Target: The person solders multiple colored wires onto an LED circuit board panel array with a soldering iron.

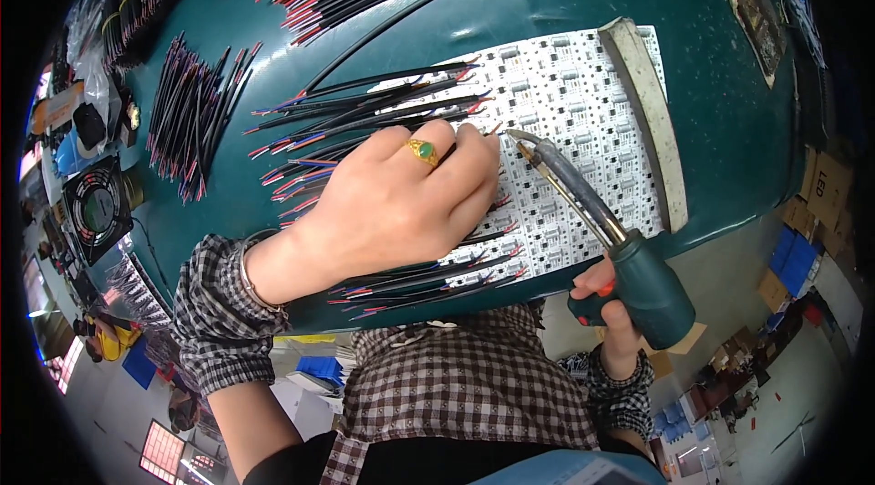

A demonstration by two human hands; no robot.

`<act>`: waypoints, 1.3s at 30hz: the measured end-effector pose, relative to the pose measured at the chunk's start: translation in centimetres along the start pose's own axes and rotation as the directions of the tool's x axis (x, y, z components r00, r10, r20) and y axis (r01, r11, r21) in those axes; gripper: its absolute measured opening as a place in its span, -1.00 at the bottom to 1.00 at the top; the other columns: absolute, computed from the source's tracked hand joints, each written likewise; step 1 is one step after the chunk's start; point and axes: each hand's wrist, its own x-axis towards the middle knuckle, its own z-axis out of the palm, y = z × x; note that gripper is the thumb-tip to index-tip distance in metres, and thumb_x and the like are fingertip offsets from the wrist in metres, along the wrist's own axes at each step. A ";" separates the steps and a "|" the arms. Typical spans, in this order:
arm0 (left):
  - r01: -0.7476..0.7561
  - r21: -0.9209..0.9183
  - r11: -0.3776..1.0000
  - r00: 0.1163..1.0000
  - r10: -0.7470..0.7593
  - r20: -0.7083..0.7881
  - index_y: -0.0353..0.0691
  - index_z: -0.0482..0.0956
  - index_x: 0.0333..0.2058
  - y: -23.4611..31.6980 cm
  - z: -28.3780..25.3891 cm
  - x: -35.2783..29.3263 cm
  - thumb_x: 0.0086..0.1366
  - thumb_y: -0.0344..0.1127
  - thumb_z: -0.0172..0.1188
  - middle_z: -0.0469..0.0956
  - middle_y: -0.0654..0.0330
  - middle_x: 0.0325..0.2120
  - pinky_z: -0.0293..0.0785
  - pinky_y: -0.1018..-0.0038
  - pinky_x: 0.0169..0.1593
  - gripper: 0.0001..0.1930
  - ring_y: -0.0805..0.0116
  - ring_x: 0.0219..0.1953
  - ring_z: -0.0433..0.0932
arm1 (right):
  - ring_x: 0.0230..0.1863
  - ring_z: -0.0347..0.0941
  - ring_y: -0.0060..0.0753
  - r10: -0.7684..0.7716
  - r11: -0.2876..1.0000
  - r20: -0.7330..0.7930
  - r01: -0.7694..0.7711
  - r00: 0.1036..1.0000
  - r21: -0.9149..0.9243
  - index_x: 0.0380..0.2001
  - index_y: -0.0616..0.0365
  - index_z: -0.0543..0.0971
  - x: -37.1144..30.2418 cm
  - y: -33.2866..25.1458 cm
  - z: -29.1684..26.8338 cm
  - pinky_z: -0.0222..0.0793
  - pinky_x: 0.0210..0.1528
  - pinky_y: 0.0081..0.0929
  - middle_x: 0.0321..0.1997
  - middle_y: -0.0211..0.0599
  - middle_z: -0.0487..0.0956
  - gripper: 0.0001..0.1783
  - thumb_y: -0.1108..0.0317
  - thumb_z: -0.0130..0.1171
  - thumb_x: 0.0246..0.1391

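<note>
While the left hand point(401, 193) covers wires point(383, 102) with its fingers together, their grip undeterminable, the right hand point(622, 328) is clamped on a soldering gun point(654, 294): dark green body, slim metal barrel. Its long axis slants over a white circuit panel point(570, 88), tip pointing forward-left, near the left hand.

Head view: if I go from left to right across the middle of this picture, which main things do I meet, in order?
Black fan → pile of short dark wires → left hand → soldering tool with green handle → cardboard box.
</note>
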 end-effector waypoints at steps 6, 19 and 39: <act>0.009 0.027 1.000 1.000 -0.010 0.024 -0.25 0.69 -0.14 0.1 -0.3 0.3 0.01 -0.38 0.29 0.53 0.23 -0.25 0.35 0.60 -0.46 -0.64 0.47 -0.40 0.45 | -0.19 0.60 -0.39 -0.014 1.000 0.007 0.014 1.000 -0.018 0.11 0.37 0.37 0.0 0.2 -0.1 0.58 -0.08 -0.39 -0.20 -0.18 0.63 -0.28 0.12 0.46 0.07; -0.019 0.019 1.000 1.000 0.019 -0.020 -0.25 0.70 -0.16 -0.1 0.0 0.3 -0.04 -0.38 0.32 0.55 0.22 -0.24 0.34 0.61 -0.48 -0.62 0.47 -0.42 0.43 | -0.35 0.56 -0.40 -0.043 0.991 -0.091 0.031 0.995 -0.131 -0.18 0.32 0.52 0.3 -0.6 1.2 0.50 -0.20 -0.45 -0.32 -0.17 0.60 -0.34 -0.17 0.33 0.08; -0.032 0.039 0.999 0.999 0.032 0.010 -0.25 0.70 -0.19 0.0 -0.2 0.6 0.02 -0.41 0.34 0.53 0.26 -0.27 0.27 0.62 -0.51 -0.69 0.51 -0.43 0.42 | -0.34 0.56 -0.37 -0.076 0.986 -0.132 0.055 0.988 -0.154 -0.17 0.34 0.50 -0.1 -0.9 1.5 0.48 -0.17 -0.42 -0.33 -0.17 0.60 -0.34 -0.16 0.30 0.11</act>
